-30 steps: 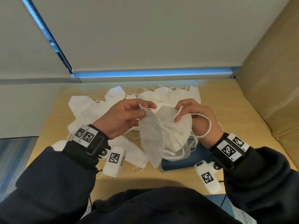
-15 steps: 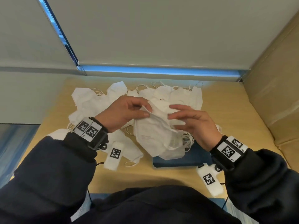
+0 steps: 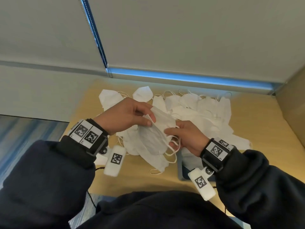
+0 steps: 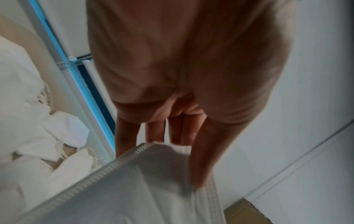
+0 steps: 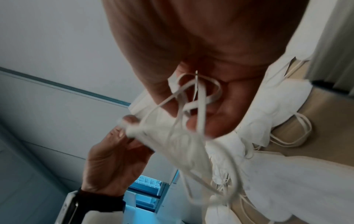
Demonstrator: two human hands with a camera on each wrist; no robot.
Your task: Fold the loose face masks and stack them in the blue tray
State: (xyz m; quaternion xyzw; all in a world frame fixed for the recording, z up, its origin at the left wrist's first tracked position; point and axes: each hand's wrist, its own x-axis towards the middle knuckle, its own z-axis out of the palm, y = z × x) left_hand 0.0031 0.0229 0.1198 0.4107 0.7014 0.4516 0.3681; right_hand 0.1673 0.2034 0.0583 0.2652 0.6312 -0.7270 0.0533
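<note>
Fingers [image 3: 148, 120] of my left hand [image 3: 125, 118] pinch the far edge of one white, soft fabric face mask [image 3: 155, 134]; my right hand [image 3: 186, 138] grips its near edge, an ear loop caught among those fingers. Head view: the mask hangs in the air between both hands, above the pale wooden surface [image 3: 257, 119]. Behind it lies the heap of loose white masks [image 3: 198, 108]. The blue tray [image 3: 181, 171] sits near my right wrist, mostly hidden; I cannot tell what is in it.

Left wrist view: thumb and fingers [image 4: 155, 130] close on the mask's ribbed, welded seam [image 4: 107, 166]. I judge that seam the stiffest part and the best hold.

Right wrist view: thin white elastic loops [image 5: 191, 97] tangle across my right fingers [image 5: 199, 124]; the left hand [image 5: 114, 157] pinches the opposite corner.

Handling, my estimate: very light, limp, easily creased, not fragile. Panels will flop unless held at the seams. The loops are the likely nuisance; they could snag on neighbouring masks or spring out of the fold. Tuck them inside before pressing flat.
</note>
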